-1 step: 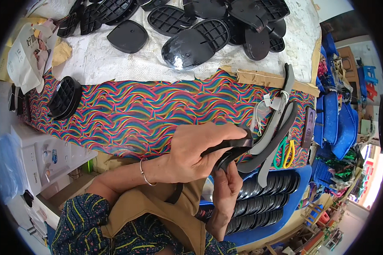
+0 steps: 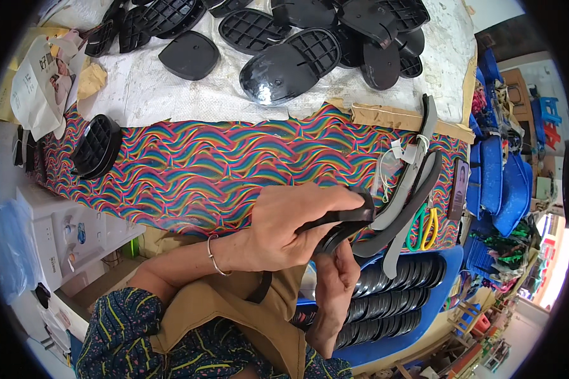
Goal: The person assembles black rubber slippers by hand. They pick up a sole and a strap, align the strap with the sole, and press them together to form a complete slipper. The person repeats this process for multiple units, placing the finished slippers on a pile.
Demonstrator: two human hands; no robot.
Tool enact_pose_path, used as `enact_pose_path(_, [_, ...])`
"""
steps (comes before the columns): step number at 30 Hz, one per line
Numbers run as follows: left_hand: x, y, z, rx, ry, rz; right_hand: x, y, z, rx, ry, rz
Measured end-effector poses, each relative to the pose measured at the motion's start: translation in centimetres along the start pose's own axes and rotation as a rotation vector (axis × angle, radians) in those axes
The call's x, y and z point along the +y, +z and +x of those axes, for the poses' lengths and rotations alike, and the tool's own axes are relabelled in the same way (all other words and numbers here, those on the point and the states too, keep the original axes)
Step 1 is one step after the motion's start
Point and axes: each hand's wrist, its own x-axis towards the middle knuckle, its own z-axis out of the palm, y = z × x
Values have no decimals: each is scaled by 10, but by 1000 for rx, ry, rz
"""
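Over the near edge of the patterned cloth, my left hand (image 2: 287, 218) curls its fingers around a black shoe sole piece (image 2: 354, 215) with a curved, glossy rim. From below, my right hand (image 2: 335, 275) pinches the lower end of the same piece between thumb and fingers. My fingers hide much of its shape. Just right of my hands lie long grey and black strips (image 2: 404, 221), one bundle tied with white string. Scissors with green and yellow handles (image 2: 430, 228) rest beside them.
Many black shoe soles (image 2: 291, 66) lie on white sheeting (image 2: 139, 95) at the far side. A small stack of sole pieces (image 2: 97, 146) sits left on the patterned cloth (image 2: 234, 151). A blue tray (image 2: 449, 271) with rows of glossy black pieces stands right of my lap. A phone-like slab (image 2: 458, 189) lies far right.
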Motion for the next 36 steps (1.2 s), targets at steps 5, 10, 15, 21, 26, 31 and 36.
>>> enact_pose_path(5, [-1, -3, -10, 124, -62, -41, 6, 1, 11, -3, -13, 536])
enact_pose_path(10, [-4, 0, -20, 133, -208, -127, 10, 6, 17, 21, -59, 449])
enact_pose_path(15, [-9, 4, -23, 230, -283, -232, 1, 14, 18, 218, -109, -394])
enact_pose_path(21, [-12, 5, -20, 203, -352, -224, 0, 9, 28, 197, -238, -542])
enact_pose_path(26, [-13, 7, -20, 171, -399, -253, -12, 13, 32, 241, -292, -509])
enact_pose_path(31, [-15, 5, -17, 122, -447, -326, -7, 7, 32, 248, -282, -573])
enact_pose_path(36, [-14, 6, -15, 54, -522, -415, -10, 3, 50, 279, -465, -472])
